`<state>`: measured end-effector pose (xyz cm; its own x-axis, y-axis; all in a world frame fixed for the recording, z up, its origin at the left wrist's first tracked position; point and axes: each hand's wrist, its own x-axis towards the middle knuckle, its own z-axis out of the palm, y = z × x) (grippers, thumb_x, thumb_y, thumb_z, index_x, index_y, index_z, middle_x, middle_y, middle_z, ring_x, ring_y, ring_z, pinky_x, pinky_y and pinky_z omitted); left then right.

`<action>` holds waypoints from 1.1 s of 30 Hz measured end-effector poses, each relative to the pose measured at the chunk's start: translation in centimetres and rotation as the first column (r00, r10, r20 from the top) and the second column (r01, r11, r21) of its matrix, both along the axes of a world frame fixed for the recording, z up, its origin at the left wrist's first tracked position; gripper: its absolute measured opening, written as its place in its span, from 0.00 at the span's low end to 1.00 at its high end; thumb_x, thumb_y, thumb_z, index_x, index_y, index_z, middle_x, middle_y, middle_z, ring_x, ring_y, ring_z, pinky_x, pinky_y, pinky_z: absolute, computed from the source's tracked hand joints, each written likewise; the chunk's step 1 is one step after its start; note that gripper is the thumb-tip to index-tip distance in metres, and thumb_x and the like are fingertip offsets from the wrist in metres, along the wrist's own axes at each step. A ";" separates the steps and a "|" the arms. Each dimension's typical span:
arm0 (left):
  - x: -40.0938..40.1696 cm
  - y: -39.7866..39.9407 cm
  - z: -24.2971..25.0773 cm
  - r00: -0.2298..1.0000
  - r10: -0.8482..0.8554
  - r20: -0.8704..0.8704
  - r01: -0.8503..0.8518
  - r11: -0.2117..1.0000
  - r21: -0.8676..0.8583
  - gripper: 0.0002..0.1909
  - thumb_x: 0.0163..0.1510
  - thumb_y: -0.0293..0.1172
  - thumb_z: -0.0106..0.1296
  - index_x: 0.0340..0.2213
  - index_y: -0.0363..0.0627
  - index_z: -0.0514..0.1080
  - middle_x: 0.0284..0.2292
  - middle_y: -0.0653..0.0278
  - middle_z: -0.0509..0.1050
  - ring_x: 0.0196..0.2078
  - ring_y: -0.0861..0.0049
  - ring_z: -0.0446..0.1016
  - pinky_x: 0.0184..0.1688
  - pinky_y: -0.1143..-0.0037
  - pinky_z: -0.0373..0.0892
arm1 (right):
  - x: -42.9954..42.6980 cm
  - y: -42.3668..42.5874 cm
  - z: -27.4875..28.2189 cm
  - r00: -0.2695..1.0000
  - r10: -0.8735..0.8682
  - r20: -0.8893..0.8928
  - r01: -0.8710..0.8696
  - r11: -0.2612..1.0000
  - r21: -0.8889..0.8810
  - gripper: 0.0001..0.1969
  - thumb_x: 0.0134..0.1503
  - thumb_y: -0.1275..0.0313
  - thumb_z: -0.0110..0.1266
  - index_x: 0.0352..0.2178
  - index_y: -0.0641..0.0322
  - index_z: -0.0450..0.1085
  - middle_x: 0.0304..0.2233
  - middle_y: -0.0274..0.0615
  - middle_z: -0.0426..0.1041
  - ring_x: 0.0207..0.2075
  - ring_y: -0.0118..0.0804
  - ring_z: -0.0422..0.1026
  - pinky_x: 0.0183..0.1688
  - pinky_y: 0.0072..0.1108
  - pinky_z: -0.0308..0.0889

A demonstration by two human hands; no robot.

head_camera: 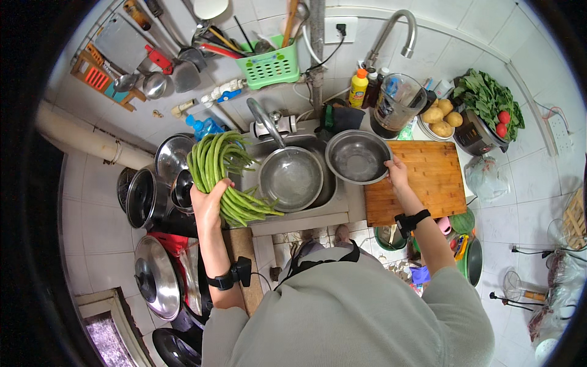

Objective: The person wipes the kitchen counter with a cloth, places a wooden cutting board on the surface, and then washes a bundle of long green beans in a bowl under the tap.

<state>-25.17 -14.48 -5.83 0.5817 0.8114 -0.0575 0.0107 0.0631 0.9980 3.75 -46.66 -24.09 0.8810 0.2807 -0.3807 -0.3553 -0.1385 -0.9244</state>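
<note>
A thick bundle of long green beans (213,160) is gripped in my left hand (210,202), to the left of the sink basin. My right hand (398,174) pinches the rim of a grey metal bowl (358,157), tilted slightly over the right edge of the sink (331,195) beside the cutting board. Another metal bowl (291,179) stands in the sink beneath the curved faucet (263,120), and water appears to be in it.
A wooden cutting board (424,179) lies to the right. Behind it are a plastic pitcher (398,105), potatoes (442,117) and a cooker topped with leafy greens (488,98). Pots and lids (142,197) crowd the left side. A green utensil basket (270,69) hangs on the wall.
</note>
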 end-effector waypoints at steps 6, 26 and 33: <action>0.8 -1.7 -0.4 0.997 -0.026 -0.071 0.027 1.000 0.002 0.10 0.38 0.18 0.52 0.27 0.31 0.67 0.23 0.62 0.70 0.22 0.77 0.70 0.25 0.79 0.66 | 2.5 -4.0 -5.2 0.989 -0.146 0.009 0.144 0.982 0.122 0.12 0.51 0.78 0.41 0.39 0.63 0.66 0.27 0.33 0.69 0.22 0.23 0.63 0.23 0.17 0.60; 1.4 -7.5 -1.1 0.979 0.041 -0.198 -0.044 0.999 -0.006 0.10 0.39 0.18 0.51 0.28 0.32 0.66 0.22 0.62 0.70 0.22 0.77 0.70 0.25 0.79 0.66 | 7.5 -23.4 -6.2 0.906 -0.261 0.332 0.352 0.035 -0.935 0.37 0.45 0.43 0.47 0.49 0.60 0.56 0.49 0.45 0.60 0.50 0.51 0.56 0.48 0.40 0.57; 0.3 -7.5 -1.4 0.972 0.029 -0.232 -0.017 0.998 0.052 0.09 0.40 0.22 0.51 0.28 0.32 0.66 0.21 0.61 0.70 0.21 0.78 0.69 0.24 0.80 0.65 | 7.6 -29.3 -7.1 0.952 -0.182 0.247 0.272 0.129 -0.954 0.38 0.40 0.43 0.51 0.45 0.64 0.62 0.45 0.50 0.65 0.49 0.43 0.61 0.49 0.38 0.51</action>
<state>-24.84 -22.01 -7.27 0.5379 0.8297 -0.1490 0.2425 0.0170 0.9700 11.34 -76.01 -31.15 0.8609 -0.4953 -0.1158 -0.5069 -0.8543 -0.1146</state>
